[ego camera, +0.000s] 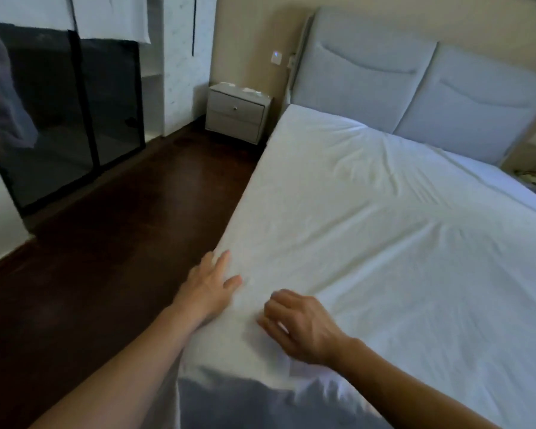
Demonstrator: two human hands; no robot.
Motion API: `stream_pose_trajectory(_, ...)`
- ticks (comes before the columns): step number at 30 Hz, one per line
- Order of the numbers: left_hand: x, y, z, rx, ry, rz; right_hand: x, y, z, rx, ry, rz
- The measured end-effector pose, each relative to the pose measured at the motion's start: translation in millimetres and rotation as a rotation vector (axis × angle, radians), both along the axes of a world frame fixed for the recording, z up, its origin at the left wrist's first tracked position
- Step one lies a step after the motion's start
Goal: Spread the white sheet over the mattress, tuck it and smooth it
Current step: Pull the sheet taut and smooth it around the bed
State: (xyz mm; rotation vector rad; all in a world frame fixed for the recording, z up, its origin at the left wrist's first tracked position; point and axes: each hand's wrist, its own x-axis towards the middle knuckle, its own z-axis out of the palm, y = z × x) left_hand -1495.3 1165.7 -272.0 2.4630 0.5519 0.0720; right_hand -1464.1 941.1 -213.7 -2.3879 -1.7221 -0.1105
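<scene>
The white sheet point(384, 230) covers the mattress from the headboard down to the near left corner, with soft creases across its middle. My left hand point(209, 284) lies flat with fingers apart against the sheet at the mattress's left edge. My right hand point(300, 325) rests on top of the sheet just to the right, fingers curled and blurred; I cannot tell whether it pinches cloth. Below the hands, at the near corner, the sheet's edge is bunched over a grey surface point(245, 404).
A grey padded headboard point(415, 85) stands at the far end. A small bedside cabinet point(237, 114) sits left of the bed. Dark wooden floor point(121, 236) runs along the left side, bordered by dark glass wardrobe doors point(59, 119).
</scene>
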Motion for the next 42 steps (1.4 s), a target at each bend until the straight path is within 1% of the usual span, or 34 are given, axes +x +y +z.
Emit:
stream_pose_trajectory(1,8.3,2.4,-5.3,-0.024,0.024,-0.016,10.5,2.6,-6.1,-0.028,0.028,-0.181)
stream_pose_trajectory(2,8.8,3.7,-8.5,-0.065,0.037,-0.004,15.1,3.8,-13.3,-0.098,0.052,-0.315)
stream_pose_trajectory(3,9.9,6.8,-9.8,-0.117,0.053,0.013,18.7,6.5,-22.2,-0.153,0.094,-0.389)
stream_pose_trajectory(5,10.6,13.2,-8.9,-0.223,0.115,0.060,19.0,16.4,-34.3,-0.185,0.165,-0.435)
stream_pose_trajectory(8,5.7,11.4,-1.0,-0.348,0.273,0.122,0.3,23.6,-27.7,-0.245,0.150,-0.474)
stream_pose_trajectory(10,3.1,10.7,9.5,-0.329,0.438,0.129,-25.2,30.9,-15.2,-0.297,0.179,-0.440)
stream_pose_trajectory(11,3.6,13.6,19.9,-0.291,0.555,0.094,-37.6,35.8,-8.0,-0.350,0.215,-0.360)
stream_pose_trajectory(13,3.0,23.4,45.3,-0.194,0.770,-0.007,-55.0,45.7,9.7,-0.477,0.377,-0.124)
stream_pose_trajectory(14,2.8,29.9,58.1,-0.150,0.839,-0.062,-56.8,50.1,21.3,-0.568,0.547,-0.080)
stream_pose_trajectory(15,5.6,37.4,75.4,-0.118,0.882,-0.131,-54.0,54.0,39.6,-0.619,0.734,-0.115)
stream_pose_trajectory(16,11.3,45.0,97.4,-0.103,0.906,-0.192,-49.9,57.0,60.0,-0.637,0.881,-0.197)
stream_pose_trajectory(18,25.3,58.6,140.0,-0.099,0.858,-0.308,-49.9,61.2,98.9,-0.620,1.056,-0.412)
stream_pose_trajectory(19,31.3,62.4,157.6,-0.111,0.825,-0.355,-47.8,61.3,115.7,-0.615,1.081,-0.497)
stream_pose_trajectory(21,49.3,81.8,205.6,-0.138,0.771,-0.437,-33.2,69.5,156.1,-0.560,1.002,-0.620)
stream_pose_trajectory(24,67.1,110.9,262.9,-0.196,0.696,-0.505,-7.1,85.0,207.2,-0.500,0.923,-0.682)
stream_pose_trajectory(28,84.2,160.7,315.6,-0.222,0.589,-0.573,7.9,119.3,249.0,-0.492,0.888,-0.793)
stream_pose_trajectory(30,94.4,187.4,334.7,-0.225,0.566,-0.616,9.8,136.8,259.8,-0.537,0.879,-0.861)
stream_pose_trajectory(32,109.5,217.2,343.4,-0.189,0.551,-0.701,9.0,159.4,259.4,-0.567,0.879,-0.973)
stream_pose_trajectory(34,121.0,228.1,342.0,-0.156,0.527,-0.757,6.5,167.6,253.0,-0.592,0.893,-1.078)
stream_pose_trajectory(36,138.7,240.4,326.9,-0.132,0.498,-0.851,8.6,182.4,224.7,-0.566,0.892,-1.185)
stream_pose_trajectory(39,165.6,244.1,287.4,-0.086,0.469,-0.956,13.2,200.9,181.1,-0.557,0.886,-1.278)
stream_pose_trajectory(40,173.7,238.8,259.1,-0.056,0.500,-1.020,10.6,207.4,148.5,-0.528,0.903,-1.321)
stream_pose_trajectory(42,187.9,229.3,236.5,-0.017,0.517,-1.076,17.2,212.6,127.9,-0.458,0.874,-1.386)
